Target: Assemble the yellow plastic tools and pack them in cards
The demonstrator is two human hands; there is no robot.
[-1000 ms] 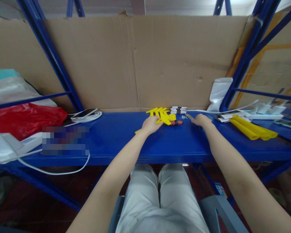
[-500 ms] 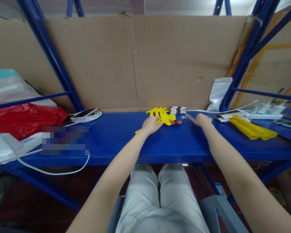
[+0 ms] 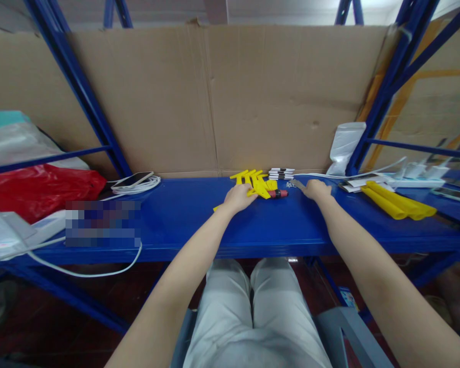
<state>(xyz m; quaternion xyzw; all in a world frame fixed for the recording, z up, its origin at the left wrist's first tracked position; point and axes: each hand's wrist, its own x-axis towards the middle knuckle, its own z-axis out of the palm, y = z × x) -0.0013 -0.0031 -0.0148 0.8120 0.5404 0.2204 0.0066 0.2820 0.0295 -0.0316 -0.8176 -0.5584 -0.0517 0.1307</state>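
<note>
My left hand [image 3: 238,198] is closed around a yellow T-shaped plastic piece [image 3: 261,191]; its wide end sticks out past the fingers and a yellow tip shows left of the wrist. Just behind lie several similar yellow pieces [image 3: 247,175]. A red and black tool [image 3: 278,193] rests beside the held piece. To the right, my right hand [image 3: 317,189] is closed near the blue tabletop, with a slim greyish shape [image 3: 299,185] reaching from its fingers toward small shiny bits [image 3: 290,184]. What that shape is, I cannot make out.
White and black packets [image 3: 281,174] are stacked against the cardboard wall [image 3: 157,102]. Yellow tubes [image 3: 398,200] and a power strip [image 3: 417,181] lie at the right. Coiled white cable [image 3: 136,184] and a red bag [image 3: 46,188] are at the left.
My right hand has shifted slightly left, toward the small shiny bits. The left hand keeps the yellow piece in place.
</note>
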